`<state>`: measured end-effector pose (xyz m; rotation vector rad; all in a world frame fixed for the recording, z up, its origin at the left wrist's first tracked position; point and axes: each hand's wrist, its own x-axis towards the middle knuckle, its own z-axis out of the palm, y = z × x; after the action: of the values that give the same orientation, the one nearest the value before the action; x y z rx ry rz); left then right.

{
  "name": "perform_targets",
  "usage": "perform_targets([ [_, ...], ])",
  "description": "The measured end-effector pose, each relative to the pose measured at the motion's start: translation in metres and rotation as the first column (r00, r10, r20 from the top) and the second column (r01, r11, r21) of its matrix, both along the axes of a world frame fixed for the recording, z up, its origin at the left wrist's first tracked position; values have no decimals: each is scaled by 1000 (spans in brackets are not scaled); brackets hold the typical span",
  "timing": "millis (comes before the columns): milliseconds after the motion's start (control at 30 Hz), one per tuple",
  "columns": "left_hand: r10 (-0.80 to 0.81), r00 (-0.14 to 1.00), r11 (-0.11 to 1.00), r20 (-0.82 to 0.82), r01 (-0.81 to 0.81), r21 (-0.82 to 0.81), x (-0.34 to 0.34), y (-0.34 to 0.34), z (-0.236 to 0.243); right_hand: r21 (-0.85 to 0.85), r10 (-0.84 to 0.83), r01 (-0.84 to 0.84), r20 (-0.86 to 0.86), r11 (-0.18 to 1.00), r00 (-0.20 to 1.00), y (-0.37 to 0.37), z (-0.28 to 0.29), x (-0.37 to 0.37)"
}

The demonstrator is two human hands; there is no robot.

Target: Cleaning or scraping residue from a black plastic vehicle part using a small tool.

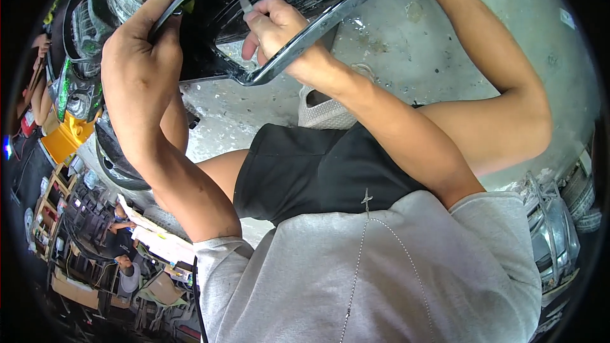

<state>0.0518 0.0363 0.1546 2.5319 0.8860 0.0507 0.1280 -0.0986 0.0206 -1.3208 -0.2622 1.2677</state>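
A glossy black frame-like plastic part (198, 54), with a wide opening edged by a raised rim, is held up at the top of the view. My left hand (143, 63) grips its left edge, thumb and fingers on either side. Through the opening reaches my right hand (276, 28), its wrist crossing over the near rim. Pinched in its fingers is a small pale flat piece (246, 4), too small to name surely. Whitish smears mark the black surface beyond those fingers. The part's upper end runs out of view.
Below the part, on the stained grey floor (406, 44), lies a woven light-grey bag (327, 114). Tyres and car parts (82, 32) crowd the left, near a yellow object (67, 136). Another person (124, 248) is at lower left by cluttered shelves. More metal parts (549, 235) stand right.
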Motion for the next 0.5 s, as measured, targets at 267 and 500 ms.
perform_targets([
  [267,-44,998,998,37,43,49,1,-5,-1,20,-83,85,-97,996,992,4,5,-5],
  [500,-83,993,995,87,78,69,1,-4,-4,12,-238,260,-363,966,901,9,0,-12],
])
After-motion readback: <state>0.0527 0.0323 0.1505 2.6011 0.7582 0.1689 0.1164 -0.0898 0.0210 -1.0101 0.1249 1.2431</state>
